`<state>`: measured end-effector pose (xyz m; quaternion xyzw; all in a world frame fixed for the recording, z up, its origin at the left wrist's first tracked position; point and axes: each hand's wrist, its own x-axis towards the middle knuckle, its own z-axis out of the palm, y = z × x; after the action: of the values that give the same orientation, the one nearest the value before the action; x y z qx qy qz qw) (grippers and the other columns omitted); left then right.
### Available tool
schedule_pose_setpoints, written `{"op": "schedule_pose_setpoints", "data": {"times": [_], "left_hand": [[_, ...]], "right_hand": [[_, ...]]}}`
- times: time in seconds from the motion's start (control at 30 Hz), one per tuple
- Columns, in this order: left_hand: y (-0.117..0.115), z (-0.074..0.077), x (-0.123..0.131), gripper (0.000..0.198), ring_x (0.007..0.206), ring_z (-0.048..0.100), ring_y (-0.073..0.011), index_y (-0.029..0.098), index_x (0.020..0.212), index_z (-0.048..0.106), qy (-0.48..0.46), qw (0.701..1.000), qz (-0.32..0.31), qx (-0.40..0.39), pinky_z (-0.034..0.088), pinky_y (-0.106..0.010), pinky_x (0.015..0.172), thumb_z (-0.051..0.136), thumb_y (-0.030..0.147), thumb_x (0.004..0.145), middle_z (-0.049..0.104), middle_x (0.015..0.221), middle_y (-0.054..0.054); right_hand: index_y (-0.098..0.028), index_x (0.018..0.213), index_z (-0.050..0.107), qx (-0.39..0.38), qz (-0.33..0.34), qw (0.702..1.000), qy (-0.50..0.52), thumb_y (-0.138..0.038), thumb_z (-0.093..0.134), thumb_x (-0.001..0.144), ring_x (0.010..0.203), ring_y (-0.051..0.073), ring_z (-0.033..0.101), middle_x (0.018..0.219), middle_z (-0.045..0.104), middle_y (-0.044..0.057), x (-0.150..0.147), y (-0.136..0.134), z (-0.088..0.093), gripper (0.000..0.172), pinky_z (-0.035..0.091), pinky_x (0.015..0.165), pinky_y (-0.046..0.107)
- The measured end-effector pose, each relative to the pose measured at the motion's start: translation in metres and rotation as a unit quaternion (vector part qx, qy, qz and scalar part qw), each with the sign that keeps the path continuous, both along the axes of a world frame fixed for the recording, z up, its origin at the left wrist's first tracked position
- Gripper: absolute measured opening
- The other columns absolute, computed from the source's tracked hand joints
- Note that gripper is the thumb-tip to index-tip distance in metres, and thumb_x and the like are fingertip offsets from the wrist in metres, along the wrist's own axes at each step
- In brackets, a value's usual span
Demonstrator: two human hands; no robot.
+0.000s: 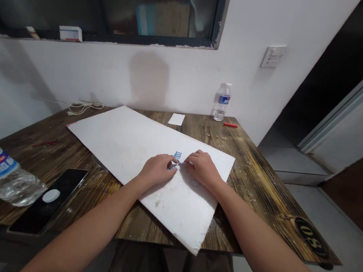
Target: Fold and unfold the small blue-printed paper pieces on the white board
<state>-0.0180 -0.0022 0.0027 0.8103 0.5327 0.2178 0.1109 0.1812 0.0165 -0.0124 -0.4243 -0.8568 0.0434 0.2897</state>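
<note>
The person is holding both hands inward over a white board lying on a wooden table, with the left hand and right hand closing toward each other. Their curled fingers appear to be gripping a small blue piece, too small to identify, lying on the board directly between the hands. A white paper slip and a water bottle are standing out past the board's far edge, while a phone is lying beyond its near left edge.
</note>
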Motion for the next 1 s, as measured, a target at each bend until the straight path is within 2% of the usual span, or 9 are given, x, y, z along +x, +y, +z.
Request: {"op": "schedule_pose_setpoints", "data": {"times": [0.13, 0.27, 0.43, 0.53, 0.63, 0.77, 0.9, 1.0], "left_hand": [[-0.0009, 0.0035, 0.0005, 0.023, 0.067, 0.06, -0.0201, 0.026, 0.097, 0.071, -0.026, 0.999, 0.031, -0.005, 0.037, -0.029, 0.058, 0.057, 0.028, 0.079, 0.069, 0.077, -0.003], [-0.0011, 0.0079, 0.0016, 0.025, 0.065, 0.059, -0.0173, 0.025, 0.095, 0.073, -0.075, 0.995, 0.062, -0.002, 0.037, -0.027, 0.057, 0.055, 0.022, 0.078, 0.069, 0.077, -0.002], [0.0021, 0.009, 0.0038, 0.025, 0.064, 0.057, -0.0141, 0.021, 0.095, 0.072, -0.188, 0.979, 0.049, -0.063, 0.041, -0.025, 0.059, 0.055, 0.024, 0.077, 0.064, 0.07, 0.0], [0.003, 0.0081, 0.0044, 0.025, 0.064, 0.058, -0.014, 0.02, 0.096, 0.071, -0.207, 0.974, 0.023, -0.094, 0.044, -0.027, 0.064, 0.056, 0.024, 0.077, 0.066, 0.07, -0.001], [0.0014, 0.0072, 0.0047, 0.024, 0.065, 0.059, -0.0147, 0.02, 0.098, 0.071, -0.192, 0.974, -0.011, -0.119, 0.045, -0.029, 0.067, 0.059, 0.024, 0.077, 0.068, 0.071, -0.002], [-0.0018, 0.0054, 0.0048, 0.024, 0.065, 0.06, -0.0152, 0.019, 0.097, 0.071, -0.146, 0.979, -0.065, -0.125, 0.044, -0.03, 0.065, 0.059, 0.02, 0.076, 0.071, 0.074, -0.004], [-0.0008, 0.0032, 0.0035, 0.021, 0.074, 0.061, -0.0183, 0.021, 0.095, 0.072, -0.054, 0.994, -0.082, -0.042, 0.045, -0.032, 0.068, 0.06, 0.021, 0.077, 0.07, 0.082, -0.004], [0.0023, 0.0022, 0.002, 0.017, 0.086, 0.061, -0.0207, 0.021, 0.093, 0.071, -0.034, 0.997, -0.074, 0.01, 0.047, -0.035, 0.077, 0.06, 0.024, 0.08, 0.069, 0.089, -0.004]], "right_hand": [[-0.021, 0.08, 0.071, -0.004, -0.014, 0.995, 0.095, -0.025, 0.061, 0.088, 0.083, 0.021, 0.055, 0.085, 0.072, 0.006, 0.0015, 0.0023, 0.0015, 0.014, 0.038, 0.078, 0.034], [-0.021, 0.075, 0.069, -0.017, -0.025, 0.976, 0.214, -0.031, 0.059, 0.087, 0.081, 0.02, 0.056, 0.081, 0.069, 0.005, 0.0025, 0.0035, 0.0035, 0.019, 0.04, 0.076, 0.033], [-0.019, 0.068, 0.065, -0.149, -0.029, 0.915, 0.374, -0.047, 0.062, 0.08, 0.064, 0.016, 0.053, 0.065, 0.061, 0.001, 0.0013, 0.0043, 0.0045, 0.031, 0.039, 0.062, 0.028], [-0.018, 0.061, 0.06, -0.224, -0.005, 0.875, 0.428, -0.053, 0.063, 0.076, 0.054, 0.013, 0.046, 0.054, 0.054, -0.002, 0.0, 0.0033, 0.007, 0.038, 0.035, 0.055, 0.026], [-0.018, 0.061, 0.059, -0.263, 0.012, 0.858, 0.44, -0.055, 0.067, 0.072, 0.05, 0.011, 0.043, 0.051, 0.051, -0.003, -0.0014, 0.0022, 0.009, 0.039, 0.033, 0.052, 0.026], [-0.017, 0.065, 0.062, -0.291, 0.025, 0.853, 0.432, -0.055, 0.069, 0.069, 0.05, 0.01, 0.042, 0.051, 0.05, -0.004, -0.0033, 0.0019, 0.0085, 0.039, 0.031, 0.051, 0.025], [-0.017, 0.068, 0.063, -0.277, 0.02, 0.857, 0.435, -0.055, 0.069, 0.069, 0.052, 0.01, 0.043, 0.056, 0.052, -0.003, -0.0034, 0.0043, 0.0059, 0.039, 0.032, 0.053, 0.025], [-0.017, 0.068, 0.062, -0.243, -0.004, 0.867, 0.435, -0.054, 0.066, 0.072, 0.054, 0.012, 0.044, 0.058, 0.053, -0.002, -0.0013, 0.0078, 0.0032, 0.037, 0.033, 0.053, 0.025]]}}
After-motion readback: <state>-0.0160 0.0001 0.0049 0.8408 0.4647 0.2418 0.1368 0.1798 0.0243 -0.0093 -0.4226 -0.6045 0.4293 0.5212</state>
